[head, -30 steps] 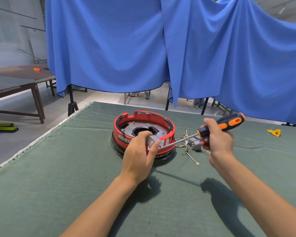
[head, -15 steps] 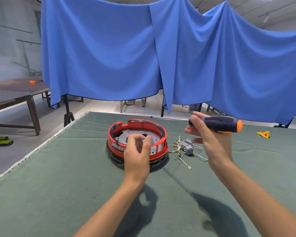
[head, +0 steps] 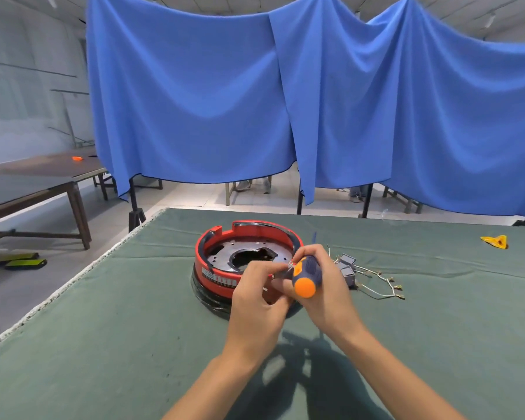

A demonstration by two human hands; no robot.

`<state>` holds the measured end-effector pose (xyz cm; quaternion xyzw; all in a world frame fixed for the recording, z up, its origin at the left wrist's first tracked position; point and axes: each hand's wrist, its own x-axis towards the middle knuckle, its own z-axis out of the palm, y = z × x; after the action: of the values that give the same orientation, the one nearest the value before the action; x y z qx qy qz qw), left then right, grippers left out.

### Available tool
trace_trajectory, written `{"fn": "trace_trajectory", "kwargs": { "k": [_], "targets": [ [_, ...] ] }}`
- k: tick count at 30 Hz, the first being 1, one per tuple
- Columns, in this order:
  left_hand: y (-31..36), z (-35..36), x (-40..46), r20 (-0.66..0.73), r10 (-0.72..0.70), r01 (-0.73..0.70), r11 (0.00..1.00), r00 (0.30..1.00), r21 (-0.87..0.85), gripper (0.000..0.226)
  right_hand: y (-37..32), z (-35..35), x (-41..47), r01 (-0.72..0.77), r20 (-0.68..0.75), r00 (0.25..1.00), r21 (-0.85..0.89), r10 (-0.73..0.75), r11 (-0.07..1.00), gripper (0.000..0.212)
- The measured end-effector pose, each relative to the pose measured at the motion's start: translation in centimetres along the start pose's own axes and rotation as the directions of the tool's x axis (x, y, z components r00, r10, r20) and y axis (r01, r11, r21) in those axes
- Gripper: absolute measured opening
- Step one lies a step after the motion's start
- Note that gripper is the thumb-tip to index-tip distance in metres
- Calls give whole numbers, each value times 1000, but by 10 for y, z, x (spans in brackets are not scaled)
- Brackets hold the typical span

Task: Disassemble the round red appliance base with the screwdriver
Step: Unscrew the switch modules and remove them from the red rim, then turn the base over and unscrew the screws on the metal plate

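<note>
- The right hand point(head: 322, 294) is wrapped around the dark blue and orange handle of the screwdriver point(head: 306, 277); the orange butt end faces the camera and the shaft points away toward the base, mostly hidden by the fingers.
- The left hand point(head: 256, 301) sits just beside the right one, touching it, with thumb and fingers pinched on a small silvery metal piece point(head: 285, 272) at the front of the handle. What that piece is cannot be told.
- Both hands hover over the near right rim of the round red plastic appliance base point(head: 222, 269), covering that part of it.
- The base rests flat on the green cloth-covered desk point(head: 119, 328), with a black band around its bottom, a white-marked label on its near wall and a grey metal plate with a large irregular centre hole inside it.
- Just right of the base, on the desk, lie small grey connector blocks point(head: 346, 265) trailing thin pale wires with terminal ends point(head: 382, 286).
- Far to the right of the base, near the desk's back edge, lies a small yellow folded piece point(head: 496, 241).
- Behind the base, beyond the desk, hangs a wide blue cloth curtain point(head: 194, 101) on stands.
- Left of the base, across the floor, stands a long dark wooden table point(head: 37, 180) carrying a small orange object point(head: 77, 158).
</note>
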<state>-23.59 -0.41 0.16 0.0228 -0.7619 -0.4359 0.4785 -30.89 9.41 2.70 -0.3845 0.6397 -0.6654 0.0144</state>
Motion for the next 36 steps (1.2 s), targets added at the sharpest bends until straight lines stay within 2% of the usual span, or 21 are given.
{"fn": "trace_trajectory", "kwargs": {
  "k": [4,6,8,11,15,18,21,26,32,36],
  "targets": [
    [-6,-3,0,23,71,-74,987,997,141,47,13,-5,8,57,-42,998,23,-56,998,39],
    [-11,-10,1,29,94,-99,944,995,316,44,17,-16,13,80,-102,991,-90,-89,993,42],
    [-18,-18,1,53,115,-126,851,992,510,48,22,-31,17,29,-159,985,-203,-62,979,52],
    [-27,-28,2,69,40,-76,726,997,683,43,36,-56,16,-35,-204,976,-495,-77,868,55],
    [-35,-32,4,78,-59,-16,696,995,718,34,55,-81,6,-122,-190,982,-720,-25,683,43],
    [-36,-32,6,67,-65,-1,707,996,707,30,62,-91,8,-174,-217,976,-727,18,664,41],
    [-38,-33,7,54,-53,2,729,997,684,26,63,-96,12,-184,-219,975,-701,37,689,47],
    [-36,-34,9,8,-38,27,823,999,568,15,66,-94,10,-157,-249,968,-665,-18,730,38],
    [-10,-36,25,-194,-72,128,947,978,294,9,53,-84,9,-55,-321,929,-609,-182,792,31],
    [15,-44,40,-281,-219,227,974,934,-7,12,29,-77,12,39,-384,886,-495,-259,868,27]
  ]
}}
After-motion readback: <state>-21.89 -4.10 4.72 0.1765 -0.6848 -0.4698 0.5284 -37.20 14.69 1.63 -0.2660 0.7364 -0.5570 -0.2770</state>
